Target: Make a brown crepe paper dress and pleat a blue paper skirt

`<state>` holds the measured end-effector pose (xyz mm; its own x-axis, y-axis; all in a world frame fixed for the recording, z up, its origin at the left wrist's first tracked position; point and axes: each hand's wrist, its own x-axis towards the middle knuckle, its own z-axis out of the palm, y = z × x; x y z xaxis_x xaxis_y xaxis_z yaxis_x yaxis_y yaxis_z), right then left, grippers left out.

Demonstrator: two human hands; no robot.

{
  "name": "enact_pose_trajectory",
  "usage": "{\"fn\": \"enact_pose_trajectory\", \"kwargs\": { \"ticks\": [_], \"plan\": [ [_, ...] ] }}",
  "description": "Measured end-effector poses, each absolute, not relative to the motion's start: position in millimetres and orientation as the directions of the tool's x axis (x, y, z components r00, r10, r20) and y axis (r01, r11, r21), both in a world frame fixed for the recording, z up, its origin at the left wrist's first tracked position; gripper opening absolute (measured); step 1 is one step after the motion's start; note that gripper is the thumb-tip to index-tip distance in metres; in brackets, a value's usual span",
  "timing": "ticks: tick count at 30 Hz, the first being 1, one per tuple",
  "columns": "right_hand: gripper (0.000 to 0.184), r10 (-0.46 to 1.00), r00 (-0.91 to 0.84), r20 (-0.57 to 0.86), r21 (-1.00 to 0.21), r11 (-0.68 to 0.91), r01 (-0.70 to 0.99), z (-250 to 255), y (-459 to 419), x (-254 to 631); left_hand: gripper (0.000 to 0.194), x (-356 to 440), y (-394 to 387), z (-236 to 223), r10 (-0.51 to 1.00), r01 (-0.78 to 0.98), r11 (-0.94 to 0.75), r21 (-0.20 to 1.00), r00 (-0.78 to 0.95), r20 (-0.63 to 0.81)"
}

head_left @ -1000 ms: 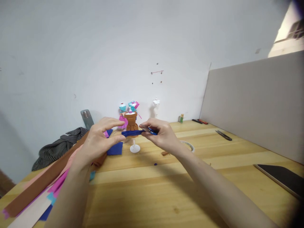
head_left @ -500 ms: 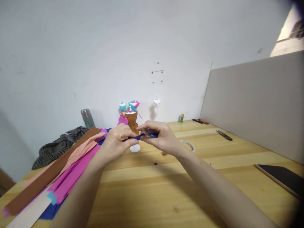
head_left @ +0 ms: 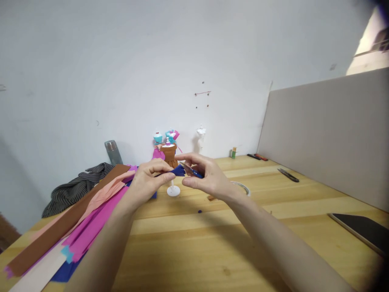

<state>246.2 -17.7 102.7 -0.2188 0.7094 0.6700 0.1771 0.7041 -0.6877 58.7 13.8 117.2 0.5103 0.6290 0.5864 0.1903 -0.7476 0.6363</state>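
My left hand pinches a small piece of dark blue paper between thumb and fingers, above the wooden table. My right hand is close beside it, fingers curled on a small tool with blue handles whose tip meets the blue piece. Right behind both hands stands a little mannequin in a brown paper dress on a white round foot.
Long strips of brown, pink, magenta and white paper lie at the left over a blue sheet. Striped cloth, a grey bottle, more dressed mannequins, a tape ring, snips and a dark tablet lie around.
My left hand has moved right, closing the gap with my right hand. The blue piece, stretched out between them a second ago, is now bunched short at the fingertips.
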Motion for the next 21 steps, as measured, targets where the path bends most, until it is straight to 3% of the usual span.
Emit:
{"fn": "enact_pose_trajectory", "kwargs": {
  "ticks": [4, 13, 17, 21],
  "plan": [
    [0.007, 0.719, -0.223, 0.659, -0.664, 0.694, 0.278, 99.8, -13.6, 244.2, 0.009, 62.4, 13.2, 115.8, 0.628, 0.207, -0.738, 0.642, 0.558, 0.542],
    [0.01, 0.73, -0.264, 0.63, -0.684, 0.683, 0.254, 95.5, -1.1, 251.8, 0.014, 58.2, 18.0, 114.6, 0.737, 0.352, -0.622, 0.7, 0.566, 0.37],
    [0.012, 0.757, -0.263, 0.599, -0.68, 0.654, 0.333, 90.6, 7.5, 257.9, 0.018, 54.7, 28.2, 111.8, 0.733, 0.45, -0.642, 0.621, 0.599, 0.324],
    [0.017, 0.801, -0.294, 0.522, -0.701, 0.599, 0.387, 83.7, 14.0, 259.1, 0.02, 56.9, 36.0, 103.5, 0.687, 0.474, -0.715, 0.514, 0.615, 0.388]
  ]
}}
